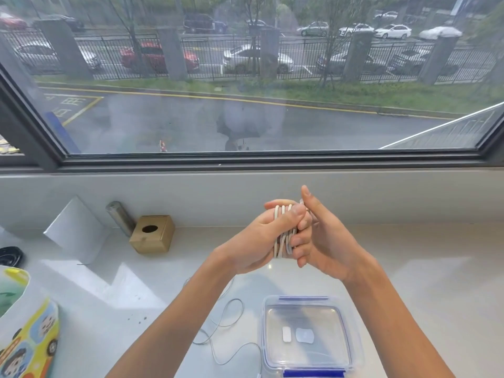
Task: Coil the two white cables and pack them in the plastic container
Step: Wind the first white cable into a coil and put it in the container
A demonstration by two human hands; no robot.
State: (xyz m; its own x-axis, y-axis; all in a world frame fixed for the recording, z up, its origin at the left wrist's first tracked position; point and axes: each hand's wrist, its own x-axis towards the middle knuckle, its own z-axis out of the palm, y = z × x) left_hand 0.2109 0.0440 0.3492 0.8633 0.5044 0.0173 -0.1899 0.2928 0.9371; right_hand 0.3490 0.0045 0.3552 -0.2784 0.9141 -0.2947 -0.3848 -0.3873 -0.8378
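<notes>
A white cable [283, 242] is wound in several loops around the fingers of my left hand [256, 241], which is raised above the counter with its thumb pressing on the loops. My right hand [324, 241] is against the coil, its fingers curled onto the loops and its thumb pointing up. A second, thinner white cable [226, 326] lies loose in curves on the counter under my left forearm. The clear plastic container [354, 336] with blue clasps sits closed near the front edge, below my right forearm.
A small cardboard box with a round hole [152, 234] and a metal cylinder [120, 218] stand at the back left by the window sill. A colourful cartoon bag [30, 336] lies at the left front. A black object [9, 256] is at the far left.
</notes>
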